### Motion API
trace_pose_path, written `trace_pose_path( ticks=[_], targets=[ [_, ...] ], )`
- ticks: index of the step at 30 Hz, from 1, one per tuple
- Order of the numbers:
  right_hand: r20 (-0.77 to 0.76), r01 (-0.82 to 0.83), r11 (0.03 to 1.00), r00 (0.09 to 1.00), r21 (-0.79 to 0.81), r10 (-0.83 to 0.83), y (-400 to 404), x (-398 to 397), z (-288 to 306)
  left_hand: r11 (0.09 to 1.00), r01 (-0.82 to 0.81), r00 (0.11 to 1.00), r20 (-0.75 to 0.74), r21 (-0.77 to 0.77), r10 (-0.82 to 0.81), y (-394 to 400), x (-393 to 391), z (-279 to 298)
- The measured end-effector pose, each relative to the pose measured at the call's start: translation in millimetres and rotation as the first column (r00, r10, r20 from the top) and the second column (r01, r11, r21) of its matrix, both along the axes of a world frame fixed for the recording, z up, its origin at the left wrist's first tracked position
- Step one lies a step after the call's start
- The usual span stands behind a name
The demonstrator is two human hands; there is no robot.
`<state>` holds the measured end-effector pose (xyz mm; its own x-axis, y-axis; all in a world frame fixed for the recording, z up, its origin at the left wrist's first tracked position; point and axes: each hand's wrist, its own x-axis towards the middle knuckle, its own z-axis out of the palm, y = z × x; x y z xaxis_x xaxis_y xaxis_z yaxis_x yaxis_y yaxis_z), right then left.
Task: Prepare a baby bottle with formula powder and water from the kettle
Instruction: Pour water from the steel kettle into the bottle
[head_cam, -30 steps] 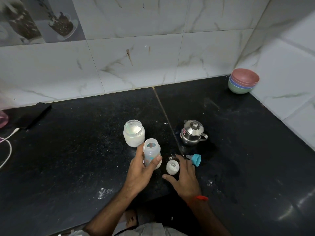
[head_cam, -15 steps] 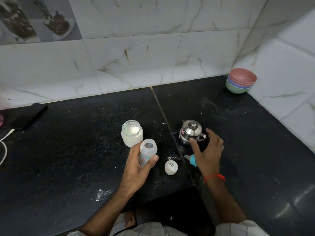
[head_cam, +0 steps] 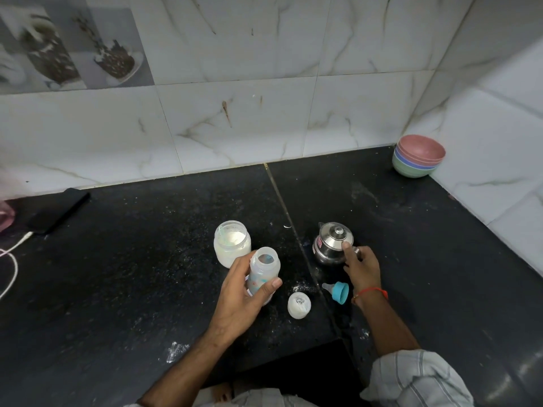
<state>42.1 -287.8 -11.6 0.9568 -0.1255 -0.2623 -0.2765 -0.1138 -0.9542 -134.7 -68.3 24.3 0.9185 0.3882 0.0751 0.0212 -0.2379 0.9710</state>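
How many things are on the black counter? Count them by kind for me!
Baby bottle: 1
Powder jar: 1
Steel kettle: 1
Blue-ringed teat: 1
White cap: 1
Stacked bowls: 4, as far as the rims show
Phone: 1
Total: 10

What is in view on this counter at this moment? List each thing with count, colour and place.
baby bottle: 1, clear, printed, open-topped, held above the counter
powder jar: 1, clear, white powder inside, behind the bottle
kettle: 1, steel, lidded, right of the seam
teat with ring: 1, blue ring, lying near the kettle
cap: 1, white, near the front edge
bowls: 1 stack, pink on top, back right corner
phone: 1, black, far left, cable attached
counter: 1, black
left hand: grips the bottle
right hand: at the kettle's handle side
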Motion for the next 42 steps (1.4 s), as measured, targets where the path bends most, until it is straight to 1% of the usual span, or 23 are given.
trace_pose_path(
  ticks=[2, 5, 9, 12, 18, 21, 25, 28, 31, 36, 39, 42],
  targets=[
    [0.007, 0.006, 0.997, 1.000, 0.079, -0.007, -0.8, 1.3, 2.3, 1.000, 0.004, 1.000, 0.000, 0.004, -0.004, 1.1, 2.5, 1.1],
    [0.068, -0.009, 0.991, 0.998, 0.130, 0.000, -4.6, 2.7, 9.4, 1.000, 0.012, 1.000, -0.003, 0.006, -0.012, 1.3, 7.6, 2.1],
    [0.109, -0.068, 0.979, 0.993, 0.193, 0.047, -14.8, -1.4, 28.2, 0.999, 0.032, 0.999, 0.004, 0.009, -0.032, -2.8, 15.9, 4.2],
    [0.178, -0.102, 0.964, 0.982, 0.246, 0.058, -20.4, -6.6, 46.0, 0.998, 0.061, 0.998, 0.002, 0.031, -0.061, -8.6, 23.0, 7.4],
    [0.312, -0.243, 0.945, 0.935, 0.220, 0.168, -32.8, -22.6, 86.9, 0.993, 0.101, 0.995, -0.008, 0.066, -0.101, -20.4, 36.2, 6.6],
    [0.353, -0.294, 0.947, 0.906, 0.132, 0.233, -36.3, -33.2, 112.2, 0.990, 0.120, 0.993, -0.018, 0.071, -0.119, -26.4, 39.7, 5.1],
    [0.402, -0.336, 0.941, 0.856, -0.050, 0.327, -40.4, -47.1, 136.7, 0.986, 0.143, 0.990, -0.017, 0.088, -0.142, -33.7, 39.3, 3.8],
    [0.429, -0.346, 0.918, 0.811, -0.195, 0.397, -40.7, -55.8, 150.9, 0.983, 0.143, 0.990, -0.019, 0.114, -0.142, -38.9, 38.4, 4.1],
    [0.446, -0.328, 0.873, 0.761, -0.361, 0.471, -38.5, -60.1, 162.3, 0.983, 0.156, 0.988, -0.030, 0.096, -0.154, -43.6, 37.9, 5.4],
    [0.431, -0.295, 0.761, 0.682, -0.578, 0.591, -31.4, -70.0, 175.4, 0.981, 0.173, 0.985, -0.030, 0.087, -0.171, -47.3, 35.2, 6.9],
    [0.413, -0.280, 0.707, 0.650, -0.650, 0.638, -26.2, -74.8, 180.2, 0.982, 0.171, 0.985, -0.020, 0.087, -0.169, -47.9, 33.2, 7.2],
    [0.376, -0.291, 0.670, 0.647, -0.682, 0.664, -21.8, -76.7, 182.9, 0.980, 0.175, 0.985, -0.013, 0.093, -0.175, -47.3, 30.8, 8.5]
  ],
)
